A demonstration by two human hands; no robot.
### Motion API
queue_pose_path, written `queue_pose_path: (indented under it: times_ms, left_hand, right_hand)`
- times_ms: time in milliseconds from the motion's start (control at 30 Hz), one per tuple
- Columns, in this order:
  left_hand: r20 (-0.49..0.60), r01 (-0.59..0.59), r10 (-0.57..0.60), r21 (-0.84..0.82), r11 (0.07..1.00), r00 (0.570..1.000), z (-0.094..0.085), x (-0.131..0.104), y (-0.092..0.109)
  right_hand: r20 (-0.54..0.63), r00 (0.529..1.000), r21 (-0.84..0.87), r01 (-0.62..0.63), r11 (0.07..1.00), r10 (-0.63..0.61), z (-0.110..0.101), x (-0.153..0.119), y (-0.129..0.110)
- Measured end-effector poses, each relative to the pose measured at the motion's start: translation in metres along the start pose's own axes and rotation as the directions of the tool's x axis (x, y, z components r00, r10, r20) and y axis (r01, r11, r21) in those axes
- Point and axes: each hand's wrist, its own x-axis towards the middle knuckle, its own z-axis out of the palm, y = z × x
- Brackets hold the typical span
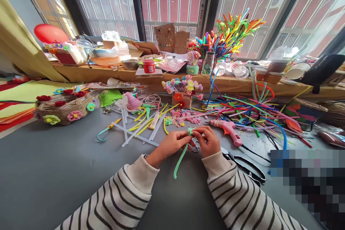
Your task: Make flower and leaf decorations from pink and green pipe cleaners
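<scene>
A mint-green pipe cleaner (180,163) is pinched between my two hands above the grey table. Its upper end is bent into a small looped cluster at my fingertips, while a long tail hangs down toward me. My left hand (170,146) grips it from the left, thumb and fingers closed. On the other side my right hand (209,144) pinches the looped end, its fingers bent. Black-handled scissors (252,172) lie just right of my right wrist, partly covered by the sleeve. Beyond that hand rests a pink glue gun (228,128).
Glue sticks (126,129) and yellow pipe cleaners (136,126) lie ahead on the left. A flower-trimmed basket (64,109) stands farther left. Loose pipe cleaners (242,109) are heaped at the right, near a box of small flowers (182,99). Behind runs a cluttered ledge (161,79).
</scene>
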Motion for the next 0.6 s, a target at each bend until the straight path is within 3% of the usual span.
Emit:
queue_pose_path:
  times_ms: [267,500,600]
  left_hand:
    - [-0.028,-0.030,0.028,-0.055,0.998,0.999,0.0000,0.0005,-0.0062]
    - [-0.033,0.086,-0.096,-0.227,0.970,0.995,-0.0013,-0.0005,-0.0034]
    - [-0.037,0.077,-0.089,-0.239,0.968,0.995,-0.0022,-0.0010,-0.0036]
  right_hand:
    - [-0.049,0.988,-0.158,0.140,0.978,-0.149,-0.0028,0.0020,-0.0018]
    - [-0.033,0.997,-0.020,0.076,0.997,-0.076,-0.0035,0.0022,-0.0029]
    - [-0.019,0.998,0.028,0.065,0.998,-0.064,-0.0026,0.0027,-0.0026]
